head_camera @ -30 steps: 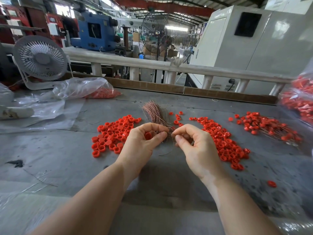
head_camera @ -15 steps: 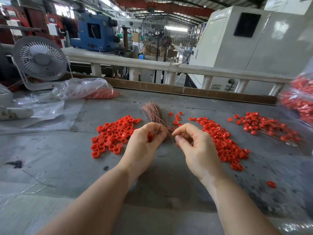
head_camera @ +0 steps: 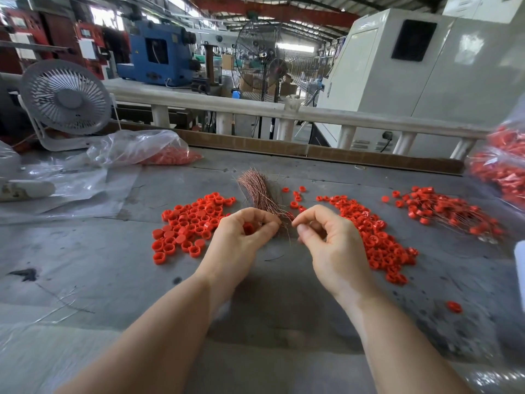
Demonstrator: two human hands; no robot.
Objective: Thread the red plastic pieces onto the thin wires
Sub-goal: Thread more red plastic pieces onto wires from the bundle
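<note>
Worked at a grey table (head_camera: 85, 280). Left hand (head_camera: 241, 240) curled around a single red plastic piece (head_camera: 248, 228), held inside the bent fingers with thumb and forefinger tips closed together near the base of the wire bundle (head_camera: 257, 189). Right hand (head_camera: 329, 245) curled as well, thumb and forefinger tips pinched together just right of the left hand's fingertips; presumably on a thin wire, but too fine to confirm. Hands close together, fingertips nearly meeting, not touching.

Found bundle of thin coppery wires lying on table just beyond the hands, fanned away from the viewer, near end reaching the left fingertips. Noted one loose wire (head_camera: 274, 257) on table between the wrists.

Saw pile of red cap-like pieces (head_camera: 190, 223) left of left hand. Saw second pile of red pieces (head_camera: 375, 237) right of right hand, running toward the near edge. Noted threaded pieces on wires (head_camera: 449, 211) farther right, well apart from the hands. One stray red piece (head_camera: 454, 306) near right forearm.

Elsewhere: white desk fan (head_camera: 66, 100) at far left, clear plastic bag (head_camera: 142, 150) holding red pieces beside it, another bag of red parts (head_camera: 500, 166) at right edge.
</note>
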